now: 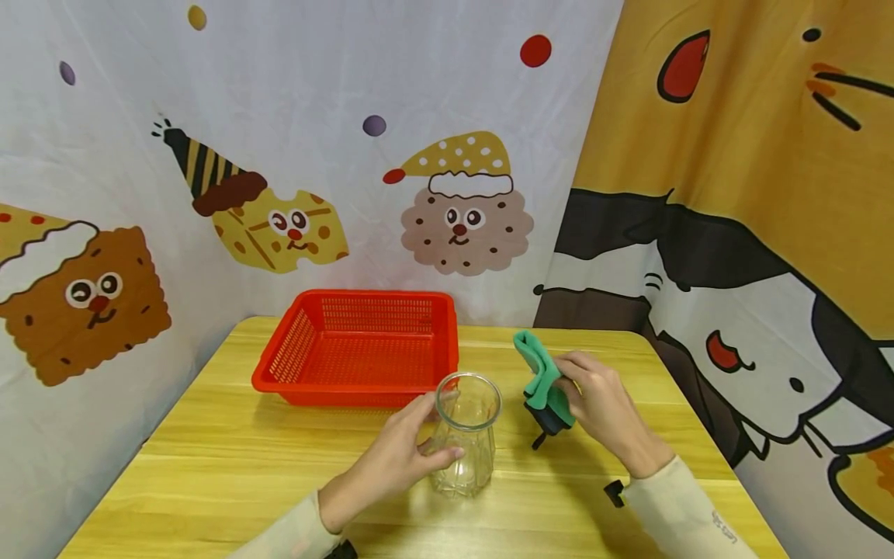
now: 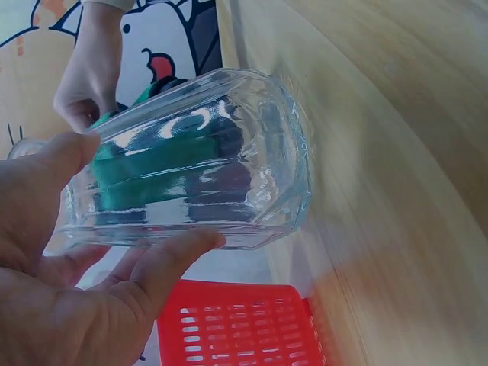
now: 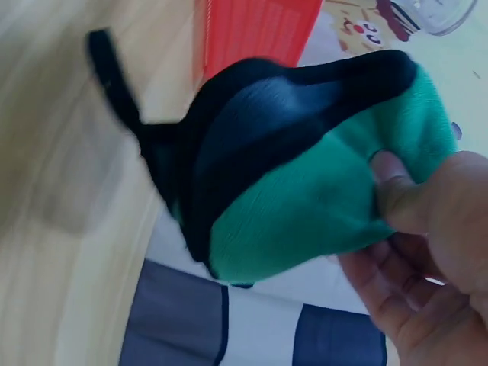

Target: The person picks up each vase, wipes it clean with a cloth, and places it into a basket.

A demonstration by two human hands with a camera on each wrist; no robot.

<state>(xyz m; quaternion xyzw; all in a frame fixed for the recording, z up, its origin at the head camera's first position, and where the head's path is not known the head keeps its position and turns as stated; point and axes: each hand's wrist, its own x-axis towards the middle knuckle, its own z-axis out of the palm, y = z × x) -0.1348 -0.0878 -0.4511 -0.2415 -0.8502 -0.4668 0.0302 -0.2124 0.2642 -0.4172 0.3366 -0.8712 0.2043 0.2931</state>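
Observation:
My left hand point(image 1: 398, 449) holds a clear glass jar point(image 1: 476, 460) by its left side, thumb and fingers round the ribbed body. The jar's wide round mouth faces up in the head view; its faceted base shows in the left wrist view. To the right, my right hand point(image 1: 602, 400) pinches a folded green cloth point(image 1: 536, 366) between thumb and fingers. Black trim, a dark panel and a short black loop hang at the lower end of the cloth point(image 3: 297, 206) in the right wrist view. Jar and cloth are apart, side by side.
A red perforated plastic basket point(image 1: 356, 394) stands at the back of the wooden table point(image 1: 202, 473), behind and left of the jar. Curtains with cartoon prints point(image 1: 293, 70) hang behind and beside the table. A small black piece point(image 1: 615, 493) shows by the right cuff.

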